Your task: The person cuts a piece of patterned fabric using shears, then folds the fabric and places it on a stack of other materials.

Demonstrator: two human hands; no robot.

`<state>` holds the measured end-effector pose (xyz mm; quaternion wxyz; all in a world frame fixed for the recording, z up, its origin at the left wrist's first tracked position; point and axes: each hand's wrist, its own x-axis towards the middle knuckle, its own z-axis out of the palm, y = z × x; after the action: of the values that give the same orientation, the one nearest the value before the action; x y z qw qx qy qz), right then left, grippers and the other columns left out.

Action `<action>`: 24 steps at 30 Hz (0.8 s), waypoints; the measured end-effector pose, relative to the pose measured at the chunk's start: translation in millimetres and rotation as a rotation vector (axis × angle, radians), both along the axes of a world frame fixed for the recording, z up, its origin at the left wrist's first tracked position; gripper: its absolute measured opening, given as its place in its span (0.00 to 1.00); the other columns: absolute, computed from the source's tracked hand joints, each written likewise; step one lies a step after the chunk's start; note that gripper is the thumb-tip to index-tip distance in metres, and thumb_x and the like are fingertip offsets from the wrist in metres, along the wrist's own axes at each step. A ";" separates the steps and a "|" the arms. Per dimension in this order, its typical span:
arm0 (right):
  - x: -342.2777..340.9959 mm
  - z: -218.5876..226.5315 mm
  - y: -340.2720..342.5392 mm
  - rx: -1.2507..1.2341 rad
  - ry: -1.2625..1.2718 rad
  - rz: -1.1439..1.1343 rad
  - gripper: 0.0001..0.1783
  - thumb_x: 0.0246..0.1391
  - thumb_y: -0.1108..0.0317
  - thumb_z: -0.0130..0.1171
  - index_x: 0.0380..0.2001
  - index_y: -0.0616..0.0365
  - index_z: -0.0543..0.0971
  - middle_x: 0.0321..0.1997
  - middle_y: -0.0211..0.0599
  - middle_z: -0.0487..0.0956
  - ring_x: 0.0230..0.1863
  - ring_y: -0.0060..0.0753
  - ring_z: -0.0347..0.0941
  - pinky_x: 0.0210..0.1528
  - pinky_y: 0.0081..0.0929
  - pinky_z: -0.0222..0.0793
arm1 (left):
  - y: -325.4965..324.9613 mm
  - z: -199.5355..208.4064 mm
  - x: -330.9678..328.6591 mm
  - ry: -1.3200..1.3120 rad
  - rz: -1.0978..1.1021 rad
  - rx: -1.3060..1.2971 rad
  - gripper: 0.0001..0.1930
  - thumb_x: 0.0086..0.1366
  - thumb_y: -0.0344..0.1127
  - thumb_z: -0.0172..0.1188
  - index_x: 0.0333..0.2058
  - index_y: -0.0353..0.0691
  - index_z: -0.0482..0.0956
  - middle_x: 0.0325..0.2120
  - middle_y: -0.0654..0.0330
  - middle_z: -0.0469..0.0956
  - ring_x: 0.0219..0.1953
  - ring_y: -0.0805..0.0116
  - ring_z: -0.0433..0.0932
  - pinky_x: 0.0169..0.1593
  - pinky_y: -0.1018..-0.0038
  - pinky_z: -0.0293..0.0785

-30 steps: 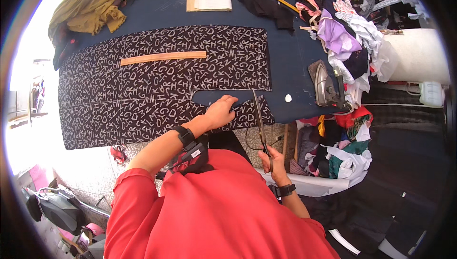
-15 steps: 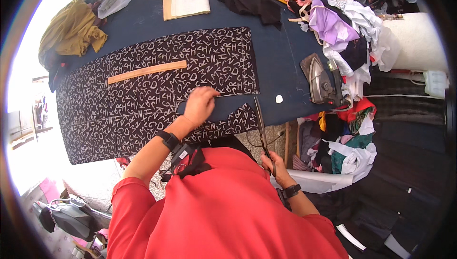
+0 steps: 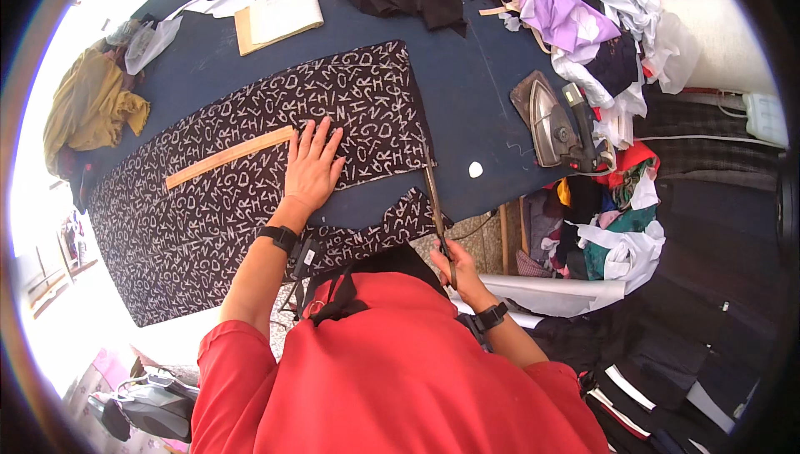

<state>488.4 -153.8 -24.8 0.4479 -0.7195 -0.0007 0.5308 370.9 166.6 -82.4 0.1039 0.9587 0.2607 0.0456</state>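
Observation:
Black fabric printed with white letters point(image 3: 225, 212) lies across the dark blue table point(image 3: 467, 120). My left hand point(image 3: 312, 166) rests flat on it, fingers spread, beside the end of a wooden ruler point(image 3: 229, 156). Long scissors point(image 3: 435, 204) are gripped by my right hand point(image 3: 461, 269) at the table's near edge. Their blades point away from me, with the tip at the fabric's right edge near its lower corner; whether the blades are parted I cannot tell. A narrower patterned portion point(image 3: 412, 216) lies just left of the blades, below a gap in the cloth.
A white chalk piece point(image 3: 476, 170) and an iron point(image 3: 554, 125) sit to the right. Heaped cloths point(image 3: 575, 20) fill the far right corner. An open notebook point(image 3: 283, 16), black cloth point(image 3: 404, 0) and mustard cloth point(image 3: 96, 112) lie farther back. Below the table's right side is a scrap-filled container point(image 3: 600, 245).
My left hand has gone from curled near the fabric's cut-out edge to flat on the cloth. The scissors' tip has come to the fabric's right edge. The whole view has shifted somewhat.

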 end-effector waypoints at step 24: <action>-16.6 -24.1 19.5 -0.034 -0.163 -0.016 0.22 0.55 0.57 0.64 0.43 0.63 0.72 0.27 0.22 0.68 0.28 0.15 0.61 0.30 0.17 0.59 | 7.9 1.5 6.6 0.023 -0.005 -0.018 0.28 0.65 0.48 0.50 0.63 0.51 0.62 0.67 0.59 0.53 0.68 0.55 0.49 0.69 0.53 0.42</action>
<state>471.8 -134.3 -48.9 0.4383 -0.7679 -0.0224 0.4666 377.6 174.5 -80.8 0.1098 0.9588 0.2600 0.0319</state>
